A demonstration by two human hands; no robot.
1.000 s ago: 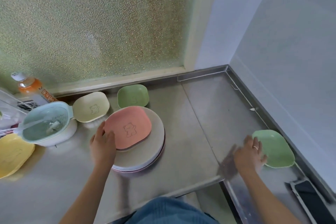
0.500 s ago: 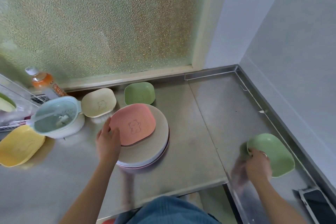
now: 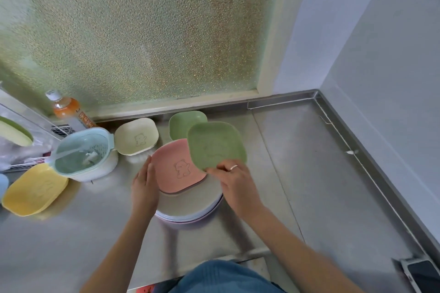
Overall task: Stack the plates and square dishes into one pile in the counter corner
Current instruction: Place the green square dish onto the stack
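A pink square dish (image 3: 177, 169) with a bear drawing lies on a stack of round plates (image 3: 190, 207) in the middle of the steel counter. My left hand (image 3: 144, 185) rests flat against the left edge of the pink dish and the stack. My right hand (image 3: 234, 181) grips the near edge of a green square dish (image 3: 214, 144), held tilted just above the pink dish's right side. Behind it a second green dish (image 3: 181, 121) sits by the window sill. A cream dish (image 3: 137, 135) lies left of that, and a yellow dish (image 3: 33, 189) at the far left.
A pale blue strainer basket in a white bowl (image 3: 83, 152) stands left of the stack. An orange drink bottle (image 3: 66, 108) and a wire rack (image 3: 23, 135) are at the back left. The counter corner (image 3: 314, 95) lies at the back right. A phone (image 3: 423, 276) sits bottom right.
My right hand picked up the green dish from the right side of the counter and carried it left, over the pink dish. My left hand stayed against the stack.
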